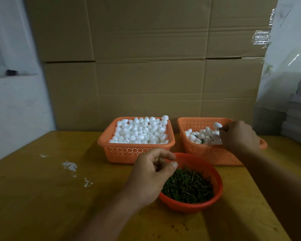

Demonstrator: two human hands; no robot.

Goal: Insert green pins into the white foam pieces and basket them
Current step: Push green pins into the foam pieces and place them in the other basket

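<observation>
My right-hand fingers [223,131] pinch the stem end of a pinned foam piece [217,125] above the right basket [212,153], about to let it drop, I judge. My right hand [240,136] hangs over that basket's near right corner. My left hand [153,173] hovers at the rim of the round bowl [215,192], its fingers loosely curled and holding nothing that I can see, thumb near the green pins [188,186].

In the right basket lies a small heap of finished pieces [202,136], with bits of green among them. The left basket [135,152] is heaped to the rim with bare foam pieces [141,131], and the bowl is well filled. So I reckon only a small share is done and most of the work remains.

Everything stands on a yellow table [42,188], with white crumbs [69,166] to the left and cardboard [146,66] behind.
</observation>
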